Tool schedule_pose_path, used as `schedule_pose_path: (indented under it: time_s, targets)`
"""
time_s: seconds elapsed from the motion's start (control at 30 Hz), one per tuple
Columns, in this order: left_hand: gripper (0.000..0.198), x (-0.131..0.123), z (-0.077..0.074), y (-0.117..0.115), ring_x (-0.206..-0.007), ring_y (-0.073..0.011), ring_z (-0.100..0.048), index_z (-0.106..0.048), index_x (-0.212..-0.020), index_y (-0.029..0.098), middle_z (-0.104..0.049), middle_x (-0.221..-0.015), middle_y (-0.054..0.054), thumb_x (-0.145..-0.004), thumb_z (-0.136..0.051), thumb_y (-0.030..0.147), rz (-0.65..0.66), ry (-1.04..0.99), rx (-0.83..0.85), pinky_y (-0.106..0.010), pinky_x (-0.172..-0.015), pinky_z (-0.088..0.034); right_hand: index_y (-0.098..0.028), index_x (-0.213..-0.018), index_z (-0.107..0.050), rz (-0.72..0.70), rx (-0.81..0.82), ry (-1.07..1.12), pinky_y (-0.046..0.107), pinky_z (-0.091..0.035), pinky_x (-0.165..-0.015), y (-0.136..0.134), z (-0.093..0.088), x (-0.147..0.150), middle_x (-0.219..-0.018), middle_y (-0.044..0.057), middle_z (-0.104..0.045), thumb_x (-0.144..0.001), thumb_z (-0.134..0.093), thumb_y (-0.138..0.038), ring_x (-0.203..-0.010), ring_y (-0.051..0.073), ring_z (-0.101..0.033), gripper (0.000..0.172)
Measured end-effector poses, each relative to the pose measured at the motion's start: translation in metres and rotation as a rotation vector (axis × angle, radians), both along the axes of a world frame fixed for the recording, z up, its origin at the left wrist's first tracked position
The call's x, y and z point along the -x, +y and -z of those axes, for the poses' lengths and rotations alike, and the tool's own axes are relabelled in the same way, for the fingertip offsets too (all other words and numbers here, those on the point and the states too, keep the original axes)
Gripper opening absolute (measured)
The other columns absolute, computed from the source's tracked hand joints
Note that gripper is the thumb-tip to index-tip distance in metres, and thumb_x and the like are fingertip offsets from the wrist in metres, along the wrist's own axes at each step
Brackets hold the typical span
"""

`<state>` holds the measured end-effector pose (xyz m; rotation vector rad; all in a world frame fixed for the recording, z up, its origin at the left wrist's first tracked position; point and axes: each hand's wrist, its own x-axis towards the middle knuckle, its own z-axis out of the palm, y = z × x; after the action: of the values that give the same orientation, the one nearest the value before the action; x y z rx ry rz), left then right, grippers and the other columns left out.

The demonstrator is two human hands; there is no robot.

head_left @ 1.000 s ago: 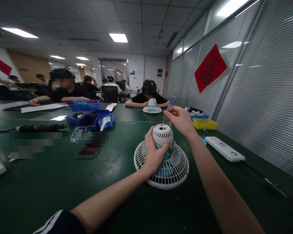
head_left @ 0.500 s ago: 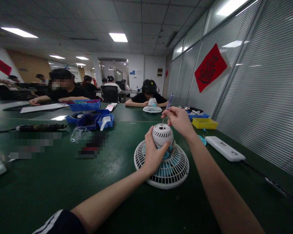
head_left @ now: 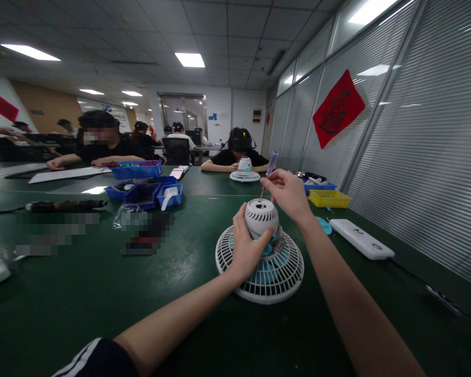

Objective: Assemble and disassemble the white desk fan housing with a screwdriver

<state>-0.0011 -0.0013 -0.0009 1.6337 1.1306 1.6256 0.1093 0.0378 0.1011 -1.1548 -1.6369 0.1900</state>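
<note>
A white fan (head_left: 261,222) with pale blue blades lies face down on the green table, its round motor housing upward. My left hand (head_left: 248,251) wraps around the left and near side of that housing, thumb on the near side. In my right hand (head_left: 286,191) is a screwdriver (head_left: 272,163) with a clear purple handle, pinched at its shaft below the handle. The shaft slants down to the top of the housing, beside a dark opening. Whether a screw sits under the tip is too small to tell.
Blue bins (head_left: 141,193) with parts stand left of centre. At right are a yellow tray (head_left: 328,199), a light blue round piece (head_left: 324,225) and a white power strip (head_left: 361,239). An electric screwdriver (head_left: 66,205) lies at left. Across the table a person handles another fan (head_left: 245,176).
My right hand has shifted slightly, and its grip on the screwdriver sits a little lower. The fan and my left hand stay in place.
</note>
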Motion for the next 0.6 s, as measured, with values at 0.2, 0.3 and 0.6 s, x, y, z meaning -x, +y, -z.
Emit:
schedule_pose_path:
  time_s: [0.2,0.3,0.6]
  targets:
    - [0.070,-0.0003,0.0006,-0.0002,-0.135,-0.0277,-0.032,-0.030,-0.135,0.022,-0.037,-0.138,-0.011,-0.074,-0.062,0.032,0.003,-0.009,-0.007,-0.047,-0.114,-0.023,-0.017,-0.070,-0.056,-0.054,0.069,0.087,0.025,-0.040,-0.045,0.0026,0.0000,0.0007,-0.066,0.004,-0.067,-0.078,-0.061,-0.027,-0.040,0.009,-0.048,0.014]
    - [0.070,-0.0003,-0.0006,-0.0013,-0.134,-0.0277,-0.032,-0.030,-0.135,0.022,-0.037,-0.138,-0.012,-0.074,-0.063,0.032,0.001,-0.003,0.008,-0.047,-0.113,-0.023,-0.016,-0.069,-0.057,-0.085,0.078,0.086,0.024,-0.039,-0.043,0.0037,-0.0008,0.0004,-0.070,0.005,-0.069,-0.079,-0.058,-0.023,-0.038,0.007,-0.047,0.013]
    - [0.071,-0.0003,-0.0015,-0.0013,-0.134,-0.0270,-0.032,-0.029,-0.135,0.020,-0.036,-0.138,-0.012,-0.074,-0.062,0.032,0.004,0.003,0.023,-0.045,-0.114,-0.023,-0.015,-0.076,-0.060,-0.107,0.058,0.082,0.024,-0.040,-0.044,0.0039,0.0012,0.0001,-0.075,0.006,-0.070,-0.085,-0.051,-0.026,-0.039,0.008,-0.047,0.016]
